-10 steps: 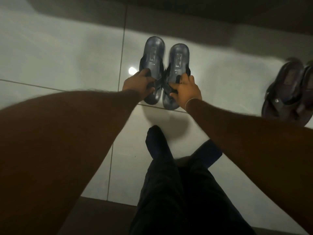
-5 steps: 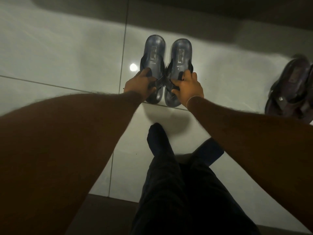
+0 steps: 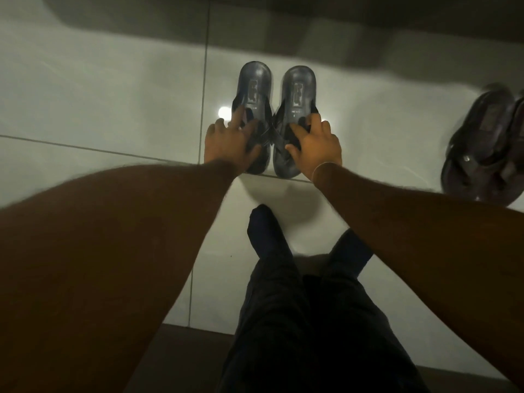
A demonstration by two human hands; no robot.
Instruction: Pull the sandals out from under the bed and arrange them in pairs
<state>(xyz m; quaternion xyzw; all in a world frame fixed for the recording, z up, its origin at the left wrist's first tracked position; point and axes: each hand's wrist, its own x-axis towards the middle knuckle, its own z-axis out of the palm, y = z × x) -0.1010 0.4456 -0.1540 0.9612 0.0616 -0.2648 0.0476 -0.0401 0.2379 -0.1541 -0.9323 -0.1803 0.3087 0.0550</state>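
Note:
Two grey-blue sandals lie side by side on the pale tiled floor, heels pointing away from me. My left hand point(image 3: 230, 143) rests on the left sandal point(image 3: 254, 89), thumb and fingers around its dark strap. My right hand point(image 3: 315, 146) holds the strap of the right sandal point(image 3: 298, 92) the same way. The toe ends are hidden under my hands. A second pair of dark brown sandals point(image 3: 482, 143) sits together at the right edge, blurred and partly cut off.
The dark underside of the bed point(image 3: 368, 12) casts a shadow along the top. My legs in dark trousers point(image 3: 297, 321) and dark socks stretch out below the sandals. A bright light reflection point(image 3: 224, 112) shows on the tile beside the left sandal.
The grey-blue sandals have settled flat and parallel with a small gap between them. My fingers have stretched out over the straps instead of clenching them.

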